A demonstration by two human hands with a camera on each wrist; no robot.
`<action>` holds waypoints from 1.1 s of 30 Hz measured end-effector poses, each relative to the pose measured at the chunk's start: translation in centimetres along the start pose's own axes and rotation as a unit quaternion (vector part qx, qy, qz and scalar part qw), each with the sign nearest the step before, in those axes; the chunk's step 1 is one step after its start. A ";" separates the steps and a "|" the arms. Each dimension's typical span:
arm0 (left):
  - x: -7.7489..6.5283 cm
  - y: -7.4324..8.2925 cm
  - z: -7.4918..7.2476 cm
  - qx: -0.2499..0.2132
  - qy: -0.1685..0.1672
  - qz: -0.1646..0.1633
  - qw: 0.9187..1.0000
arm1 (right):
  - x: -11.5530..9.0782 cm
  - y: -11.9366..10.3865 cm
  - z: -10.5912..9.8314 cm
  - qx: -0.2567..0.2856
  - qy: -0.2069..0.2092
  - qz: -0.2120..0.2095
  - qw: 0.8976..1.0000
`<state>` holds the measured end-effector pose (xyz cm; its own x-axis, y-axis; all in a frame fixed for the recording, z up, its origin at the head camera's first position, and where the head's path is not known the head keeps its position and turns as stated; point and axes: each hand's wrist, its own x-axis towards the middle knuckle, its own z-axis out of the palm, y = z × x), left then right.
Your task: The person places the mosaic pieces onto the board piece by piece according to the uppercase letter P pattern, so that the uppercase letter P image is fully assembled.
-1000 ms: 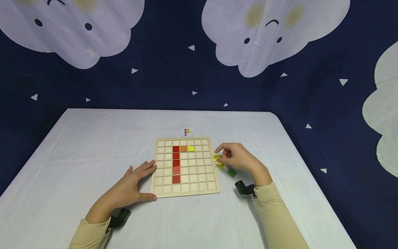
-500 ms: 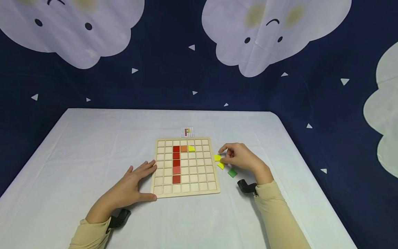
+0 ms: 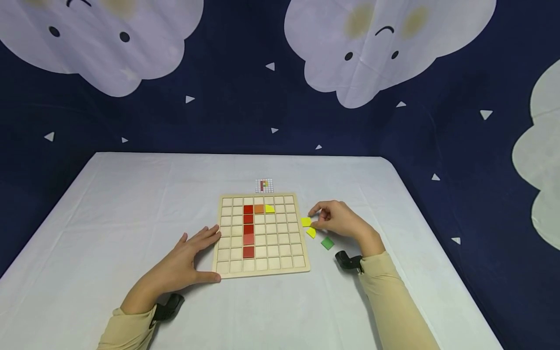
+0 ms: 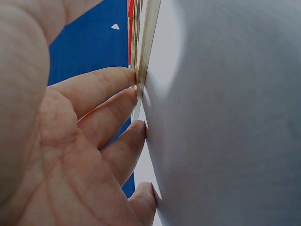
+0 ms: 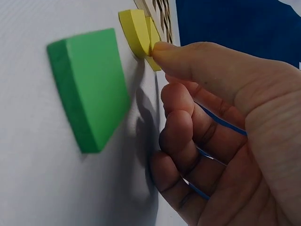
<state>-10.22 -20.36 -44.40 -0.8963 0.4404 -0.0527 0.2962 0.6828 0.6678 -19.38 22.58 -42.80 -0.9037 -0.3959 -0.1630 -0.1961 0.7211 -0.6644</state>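
My left hand (image 3: 188, 255) rests along the left side of a wooden grid board (image 3: 280, 250), fingers spread, with the thumb at its near left corner. In the left wrist view the fingertips touch the board's rim (image 4: 149, 33). Red tiles (image 3: 248, 218) form a column on the board, beside an orange tile (image 3: 259, 208) and a yellow quarter-round tile (image 3: 269, 209). My right hand (image 3: 337, 218) pinches the right end of a yellow square tile (image 3: 306, 222) lying beside the board. The right thumb (image 5: 188, 56) hides part of it in the right wrist view.
Another yellow quarter-round tile (image 3: 311, 233) lies just below the yellow square. Closer to me is a green tile (image 3: 327, 243). A small printed pattern card (image 3: 264, 185) lies beyond the board on the white cloth (image 3: 153, 204). A dark blue cloud-patterned cloth (image 3: 245, 107) hangs behind.
My right hand has shifted slightly right, uncovering more of the yellow square and the yellow quarter-round beside the board. It is nearly still over the last half second. The left hand stays put.
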 end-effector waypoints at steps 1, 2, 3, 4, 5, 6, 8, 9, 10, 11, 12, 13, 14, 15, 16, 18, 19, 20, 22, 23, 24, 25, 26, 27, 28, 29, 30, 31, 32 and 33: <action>0.0 0.0 0.0 0.000 0.000 0.000 1.000 | 0.0 0.1 0.0 0.000 0.000 0.000 1.000; 0.0 0.0 0.0 0.000 0.000 0.000 1.000 | -0.1 0.1 -0.1 0.000 -0.001 0.002 1.000; 0.0 0.0 0.0 0.000 0.000 0.000 1.000 | -0.2 0.1 -0.1 0.001 -0.002 0.003 1.000; -0.1 0.0 0.0 0.000 0.000 0.001 1.000 | -0.3 0.2 -0.2 0.002 -0.003 0.002 1.000; -0.1 0.0 0.0 0.000 0.000 0.001 1.000 | -0.5 0.2 -0.3 0.002 -0.004 0.003 1.000; -0.1 0.0 0.0 0.000 0.000 0.001 1.000 | -0.7 0.2 -0.4 0.003 -0.006 0.004 1.000; -0.1 0.0 0.1 0.000 0.000 0.002 1.000 | -1.1 0.4 -0.7 0.005 -0.011 0.004 1.000; -0.1 0.0 0.1 0.000 0.000 0.002 1.000 | -1.3 0.5 -0.8 0.008 -0.015 0.004 1.000; -0.1 -0.1 0.1 0.000 0.000 0.002 1.000 | -1.6 0.6 -0.9 0.014 -0.020 0.005 1.000; -0.1 -0.1 0.1 0.000 0.000 0.002 1.000 | -1.8 0.8 -1.0 0.021 -0.027 0.004 0.999; -0.1 -0.1 0.1 -0.001 0.000 0.002 1.000 | -2.0 1.0 -1.1 0.030 -0.035 0.006 0.999; -0.1 -0.1 0.1 0.000 0.000 0.002 1.000 | -2.2 1.2 -1.2 0.039 -0.043 0.009 0.998; 0.0 -0.1 0.1 -0.001 0.000 0.002 1.000 | -2.5 1.4 -1.3 0.048 -0.053 0.012 0.997; 0.0 -0.1 0.1 -0.001 0.000 0.002 1.000 | -2.7 1.7 -1.5 0.058 -0.063 0.015 0.996; 0.0 -0.1 0.1 0.000 0.000 0.002 1.000 | -2.9 1.9 -1.6 0.066 -0.072 0.016 0.995; 0.0 -0.1 0.1 0.001 0.000 0.002 1.000 | -3.3 2.2 -1.9 0.077 -0.091 0.023 0.993; 0.0 -0.1 0.1 0.002 0.000 0.002 1.000 | -3.4 2.4 -2.0 0.081 -0.101 0.020 0.991; 0.0 -0.1 0.1 0.002 0.000 0.001 1.000 | -3.6 2.5 -2.1 0.086 -0.110 0.017 0.990; 0.0 -0.1 0.1 0.003 0.000 0.001 1.000 | -3.9 2.7 -2.2 0.095 -0.126 0.010 0.987; 0.0 -0.1 0.1 0.003 -0.001 0.001 1.000 | -4.0 2.7 -2.2 0.099 -0.133 0.007 0.986; 0.0 -0.1 0.1 0.003 -0.001 0.001 1.000 | -4.1 2.8 -2.2 0.102 -0.137 0.003 0.985; 0.0 -0.1 0.1 0.003 -0.001 0.002 1.000 | -4.1 2.9 -2.2 0.104 -0.141 -0.001 0.985; 0.0 -0.1 0.1 0.003 -0.001 0.002 1.000 | -4.2 2.9 -2.2 0.105 -0.142 -0.001 0.984; 0.0 -0.1 0.1 0.003 -0.001 0.002 1.000 | -4.2 2.9 -2.1 0.106 -0.141 -0.003 0.984; 0.0 0.0 0.1 0.002 -0.001 0.002 1.000 | -4.2 3.0 -2.1 0.106 -0.140 -0.004 0.985; 0.0 0.0 0.1 0.002 -0.001 0.002 1.000 | -4.3 3.0 -2.0 0.106 -0.138 -0.004 0.985; 0.1 0.0 0.1 0.002 0.000 0.002 1.000 | -4.3 3.0 -2.0 0.107 -0.136 -0.006 0.985; 0.1 0.0 0.1 0.001 0.000 0.001 1.000 | -4.3 3.0 -1.9 0.106 -0.133 -0.006 0.985; 0.1 0.0 0.1 0.001 0.000 0.001 1.000 | -4.3 3.0 -1.9 0.105 -0.131 -0.006 0.986; 0.1 0.0 0.0 0.001 0.000 0.001 1.000 | -4.4 3.0 -1.8 0.105 -0.130 -0.007 0.986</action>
<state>-10.25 -20.28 -44.41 -0.8960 0.4410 -0.0510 0.2983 0.6832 0.6665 -16.74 27.54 -42.78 -0.7679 -0.5576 -0.3154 -0.1014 0.5919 -0.7996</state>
